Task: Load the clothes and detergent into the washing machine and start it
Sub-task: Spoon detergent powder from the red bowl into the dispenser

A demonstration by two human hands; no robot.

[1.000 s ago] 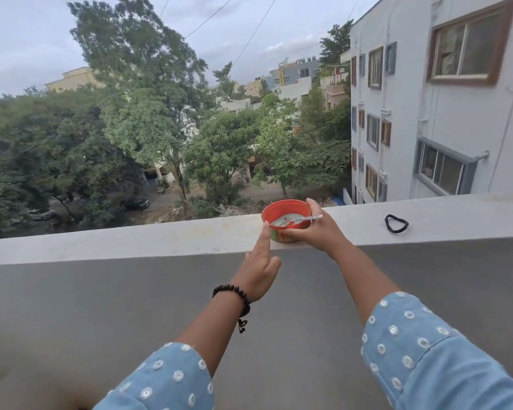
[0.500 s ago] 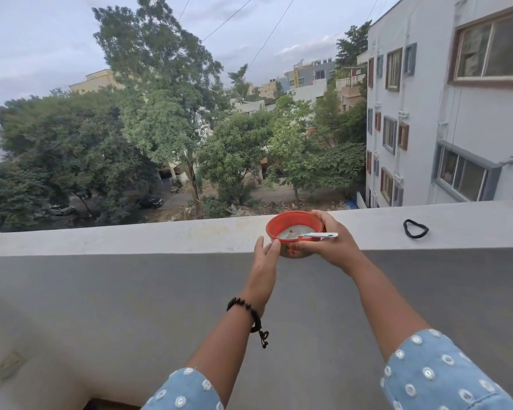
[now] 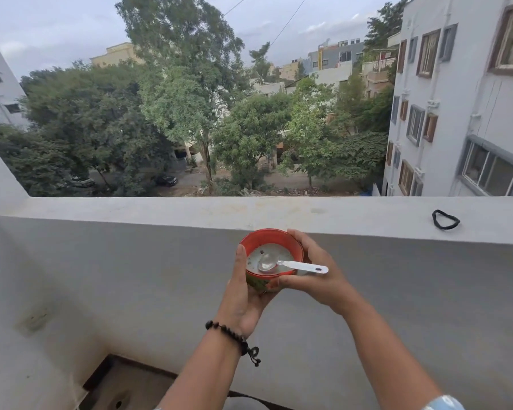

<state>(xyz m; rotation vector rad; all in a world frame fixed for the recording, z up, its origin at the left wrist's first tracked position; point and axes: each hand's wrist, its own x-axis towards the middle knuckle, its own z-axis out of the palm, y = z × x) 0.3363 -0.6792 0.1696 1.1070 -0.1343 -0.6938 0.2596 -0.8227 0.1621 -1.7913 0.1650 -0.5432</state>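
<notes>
Beyond the balcony parapet (image 3: 190,211) stood trees and apartment blocks. Just below the parapet's ledge, both hands held a red bowl (image 3: 271,255) of white powder: the left hand (image 3: 243,297) cupped it underneath, the right hand (image 3: 311,273) gripped its rim, a white spoon (image 3: 290,264) resting inside. A black hair tie (image 3: 445,219) lay on the ledge.

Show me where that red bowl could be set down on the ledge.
The ledge is bare from its left corner to the black loop at right, including the stretch right behind the red bowl. Only beside that loop is it occupied. Both hands, left hand and right hand, hold the bowl.
</notes>
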